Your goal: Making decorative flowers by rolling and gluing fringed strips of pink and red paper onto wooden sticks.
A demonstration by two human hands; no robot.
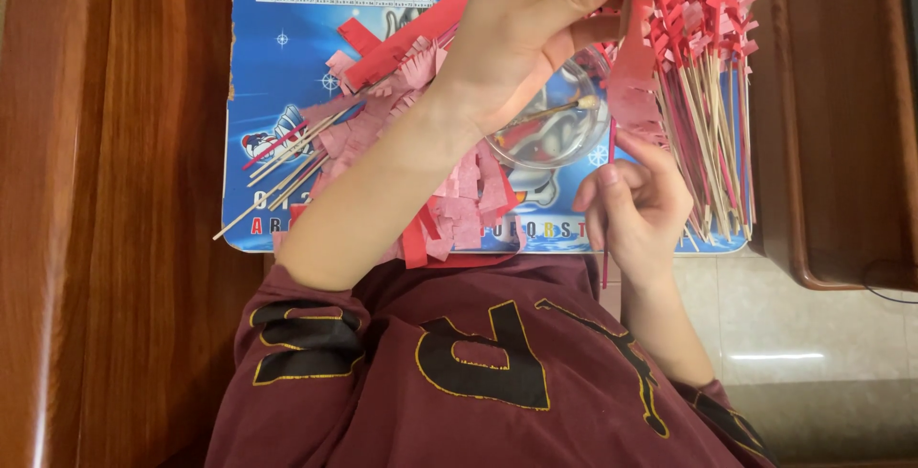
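Observation:
My left hand [535,19] reaches across the blue printed board [277,76] and pinches a red fringed paper strip [633,66] near its top. Below it, my right hand [636,205] has its fingers closed on a thin stick [604,272] that the strip hangs against; the stick's lower end pokes out under the hand. Between the hands sits a clear bowl [564,133] with a small brush lying in it. A heap of pink and red fringed paper strips [459,200] lies under my left forearm.
A big bundle of sticks with red paper tops [712,95] lies at the board's right side. Several bare bamboo sticks [277,167] lie at the left. Wooden furniture flanks both sides [841,143]. Tiled floor [765,315] shows lower right.

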